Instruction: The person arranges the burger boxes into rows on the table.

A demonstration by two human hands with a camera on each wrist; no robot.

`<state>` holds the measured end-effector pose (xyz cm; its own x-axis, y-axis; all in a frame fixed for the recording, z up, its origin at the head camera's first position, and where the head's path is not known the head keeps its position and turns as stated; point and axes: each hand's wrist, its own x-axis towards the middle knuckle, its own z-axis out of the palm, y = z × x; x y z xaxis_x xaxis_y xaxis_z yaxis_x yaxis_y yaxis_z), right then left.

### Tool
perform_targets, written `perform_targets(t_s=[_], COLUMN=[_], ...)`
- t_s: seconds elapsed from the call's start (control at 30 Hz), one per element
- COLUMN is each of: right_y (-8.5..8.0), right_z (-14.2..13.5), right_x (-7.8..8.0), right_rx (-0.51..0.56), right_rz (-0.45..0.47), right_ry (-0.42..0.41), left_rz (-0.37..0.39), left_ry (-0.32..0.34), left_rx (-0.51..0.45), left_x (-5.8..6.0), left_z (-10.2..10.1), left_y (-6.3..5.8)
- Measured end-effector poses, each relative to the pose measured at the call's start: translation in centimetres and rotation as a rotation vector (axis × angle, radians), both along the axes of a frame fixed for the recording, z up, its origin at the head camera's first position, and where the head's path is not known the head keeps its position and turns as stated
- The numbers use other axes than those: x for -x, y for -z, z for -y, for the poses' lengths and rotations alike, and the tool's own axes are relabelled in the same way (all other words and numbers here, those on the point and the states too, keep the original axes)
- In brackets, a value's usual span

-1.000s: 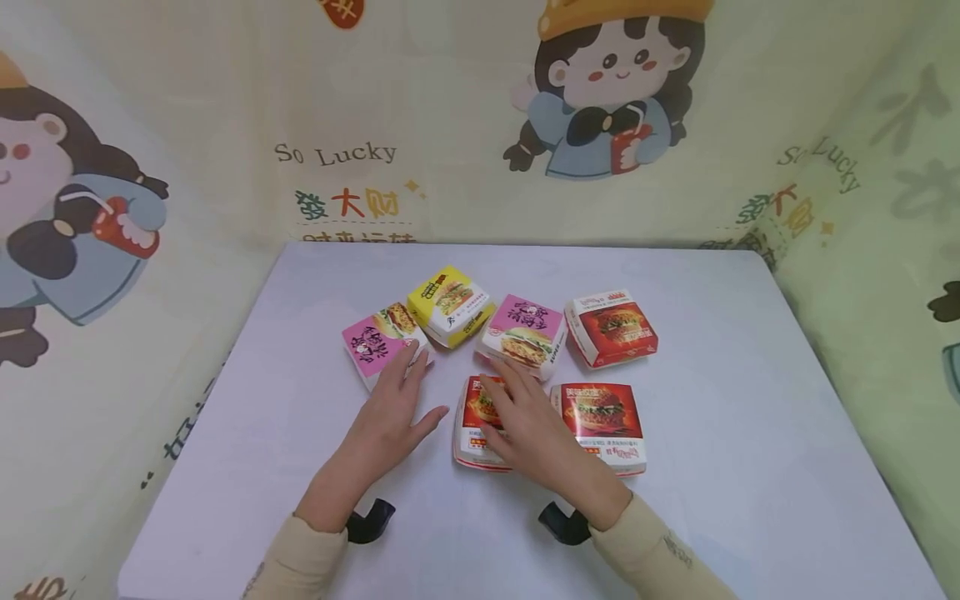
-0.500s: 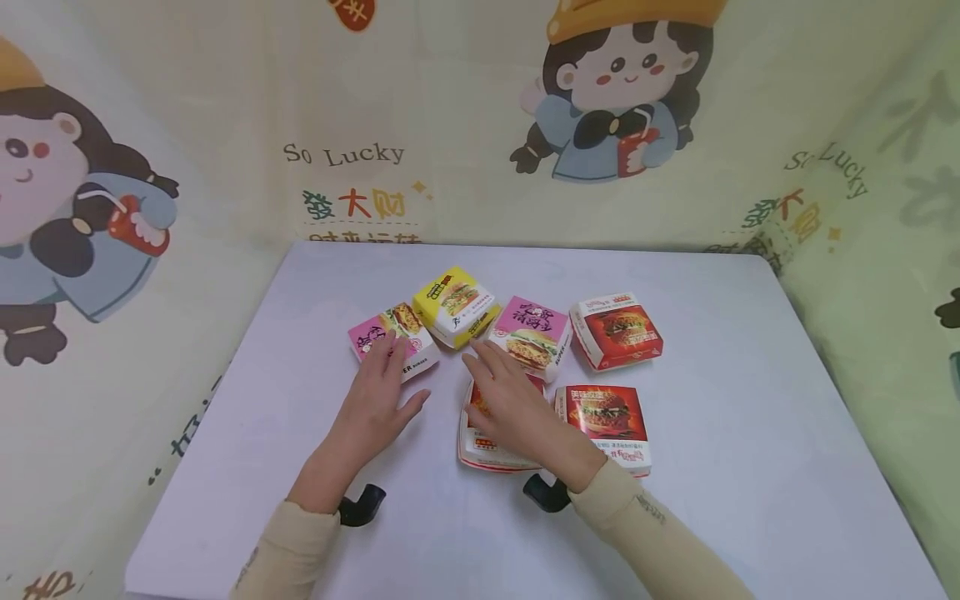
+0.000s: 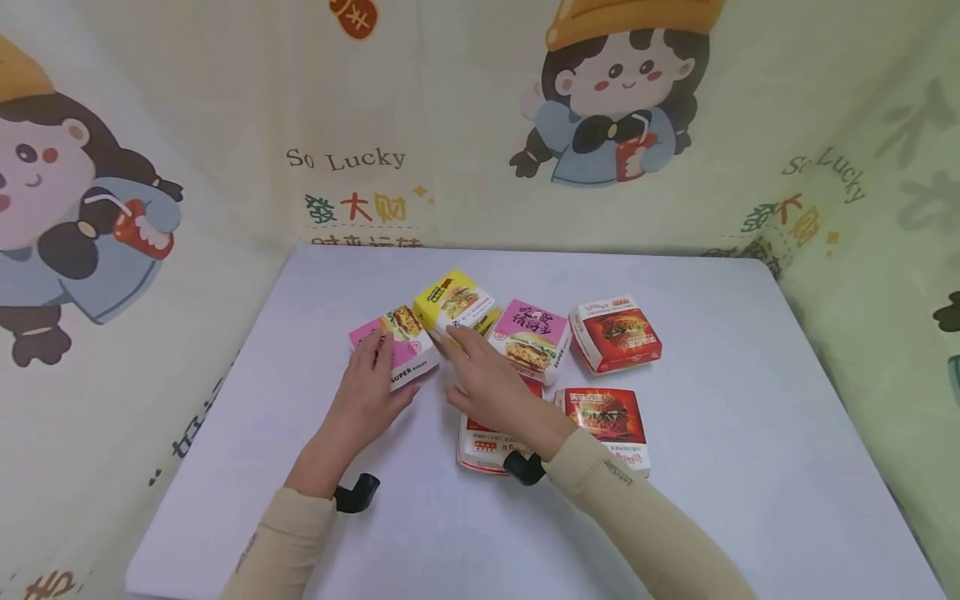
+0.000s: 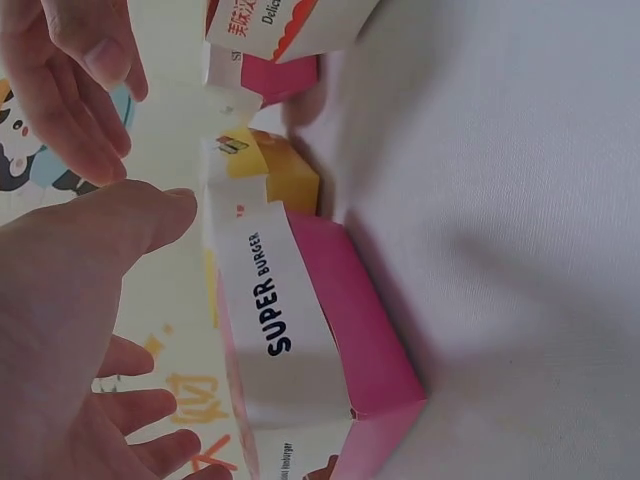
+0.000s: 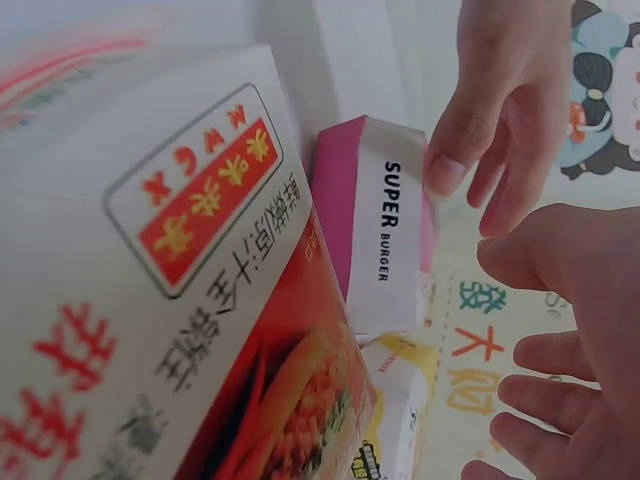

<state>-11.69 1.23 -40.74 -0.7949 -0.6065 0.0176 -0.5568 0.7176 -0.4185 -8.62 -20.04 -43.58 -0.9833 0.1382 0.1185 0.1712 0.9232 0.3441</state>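
Observation:
In the head view, my left hand (image 3: pixel 363 404) is over the left pink burger box (image 3: pixel 408 346), fingers loosely bent. The left wrist view shows its thumb (image 4: pixel 160 215) apart from that box, whose side reads SUPER BURGER. My right hand (image 3: pixel 495 392) hovers above a red burger box (image 3: pixel 487 450), partly hiding it. Its fingertips overlap the near corner of the yellow burger box (image 3: pixel 453 302) in the head view; contact there cannot be told. Neither hand grips anything. The right wrist view shows the right fingers (image 5: pixel 545 405) spread and relaxed.
A second pink burger box (image 3: pixel 528 337) lies right of the yellow one. Two more red-and-white boxes, one behind (image 3: pixel 618 333) and one in front (image 3: pixel 603 421), lie further right. Black curved pieces (image 3: pixel 358 493) show at both wrists. Printed cloth (image 3: pixel 465 125) surrounds the white table (image 3: pixel 750 467).
My right hand has moved left and away from me, toward the yellow box. The left hand has shifted left across the pink box. The view has tilted slightly; the boxes look unmoved.

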Motion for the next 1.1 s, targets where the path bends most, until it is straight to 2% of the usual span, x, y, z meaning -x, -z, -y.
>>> perform_targets(t_s=[0.33, 0.47, 0.63, 0.83, 1.1], right_y=[0.5, 0.6, 0.7, 1.0, 1.4], right_z=[2.1, 2.8, 3.5, 4.2, 4.9], right_x=[1.4, 1.9, 2.4, 2.6, 2.6], right_rx=[-0.067, -0.079, -0.104, -0.149, -0.150], right_rz=[-0.112, -0.140, -0.119, -0.066, -0.098], right_ry=[-0.052, -0.062, -0.071, -0.099, -0.143], left_rz=[-0.021, 0.001, 0.044, 0.097, 0.130], left_ry=[0.005, -0.003, -0.025, -0.042, -0.046], left_rx=[0.029, 0.030, 0.032, 0.079, 0.116], left_x=[0.6, 0.9, 1.2, 1.8, 2.0], left_z=[0.6, 0.7, 0.9, 1.2, 1.6], left_y=[0.3, 0.3, 0.3, 0.5, 0.7])
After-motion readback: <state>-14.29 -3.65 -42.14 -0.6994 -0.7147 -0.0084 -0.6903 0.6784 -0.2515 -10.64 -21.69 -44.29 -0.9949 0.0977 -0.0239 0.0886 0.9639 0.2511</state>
